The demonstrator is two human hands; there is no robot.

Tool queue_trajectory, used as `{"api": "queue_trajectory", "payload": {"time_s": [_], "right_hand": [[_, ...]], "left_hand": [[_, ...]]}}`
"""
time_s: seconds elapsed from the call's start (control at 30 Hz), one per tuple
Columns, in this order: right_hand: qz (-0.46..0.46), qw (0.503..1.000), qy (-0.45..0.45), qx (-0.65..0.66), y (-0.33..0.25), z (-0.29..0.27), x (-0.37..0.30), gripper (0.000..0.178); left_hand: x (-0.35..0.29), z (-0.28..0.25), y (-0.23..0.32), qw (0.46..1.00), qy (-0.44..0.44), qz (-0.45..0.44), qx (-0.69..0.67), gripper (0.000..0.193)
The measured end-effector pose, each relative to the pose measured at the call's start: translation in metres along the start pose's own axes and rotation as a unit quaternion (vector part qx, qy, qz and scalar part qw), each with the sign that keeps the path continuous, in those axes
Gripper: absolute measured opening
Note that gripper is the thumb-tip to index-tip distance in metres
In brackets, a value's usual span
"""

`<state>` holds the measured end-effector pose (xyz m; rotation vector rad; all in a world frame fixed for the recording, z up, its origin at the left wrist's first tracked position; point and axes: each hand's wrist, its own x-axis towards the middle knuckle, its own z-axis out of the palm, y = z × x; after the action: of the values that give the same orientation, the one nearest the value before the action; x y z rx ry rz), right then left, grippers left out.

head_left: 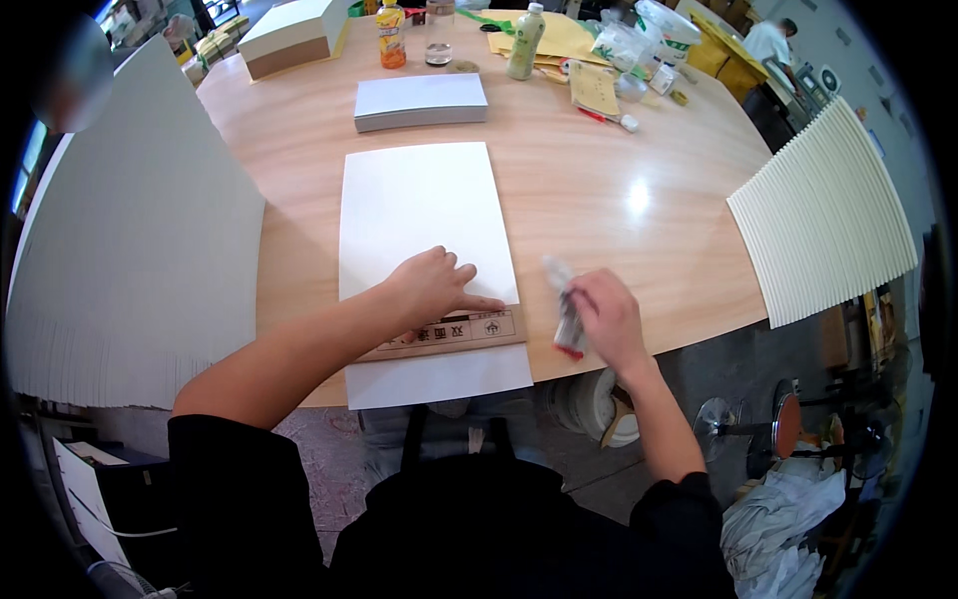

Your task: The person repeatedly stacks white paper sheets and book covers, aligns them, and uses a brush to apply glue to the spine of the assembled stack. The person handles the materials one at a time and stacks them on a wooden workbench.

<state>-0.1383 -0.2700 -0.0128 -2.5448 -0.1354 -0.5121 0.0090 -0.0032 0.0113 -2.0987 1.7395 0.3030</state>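
A white sheet lies on the table in front of me, its near end hanging a little past the edge. Across its lower part rests a brown cardboard strip with dark printing. My left hand presses on this strip with fingers apart, the index finger stretched toward its right end. To the right of the sheet, my right hand is closed around a slim grey tool with a red end. Motion blurs the tool, so its exact kind is unclear.
Tall paper stacks stand at left and right. Beyond the sheet sits a white paper block. Farther back are an orange drink bottle, a green bottle and a white tub. A person is at far right.
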Motion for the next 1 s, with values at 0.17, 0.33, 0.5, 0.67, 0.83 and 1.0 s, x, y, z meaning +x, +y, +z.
{"api": "queue_trajectory", "payload": {"time_s": [0.17, 0.33, 0.5, 0.67, 0.83, 1.0], "right_hand": [[-0.327, 0.927, -0.123, -0.136, -0.046, 0.041, -0.009, 0.012], [-0.363, 0.907, -0.174, -0.121, -0.11, 0.109, -0.008, 0.021], [-0.356, 0.931, -0.078, -0.005, -0.192, 0.213, -0.005, 0.028], [-0.333, 0.906, -0.241, -0.104, -0.211, 0.192, 0.001, 0.03], [-0.326, 0.919, -0.07, -0.209, -0.044, 0.086, -0.035, 0.024], [-0.1, 0.943, -0.121, -0.295, 0.051, -0.007, -0.049, 0.021]], "left_hand": [[0.002, 0.009, -0.001, 0.999, 0.021, -0.003, -0.046, 0.104], [0.009, 0.017, 0.005, 0.995, 0.084, -0.028, -0.05, 0.089], [0.005, 0.005, 0.004, 0.997, 0.034, -0.025, -0.057, 0.111], [0.002, -0.002, 0.005, 0.999, -0.01, -0.028, -0.024, 0.128], [-0.002, -0.023, 0.013, 0.998, -0.049, -0.011, 0.035, 0.127], [-0.016, -0.012, 0.028, 0.998, 0.034, -0.043, 0.044, 0.1]]}}
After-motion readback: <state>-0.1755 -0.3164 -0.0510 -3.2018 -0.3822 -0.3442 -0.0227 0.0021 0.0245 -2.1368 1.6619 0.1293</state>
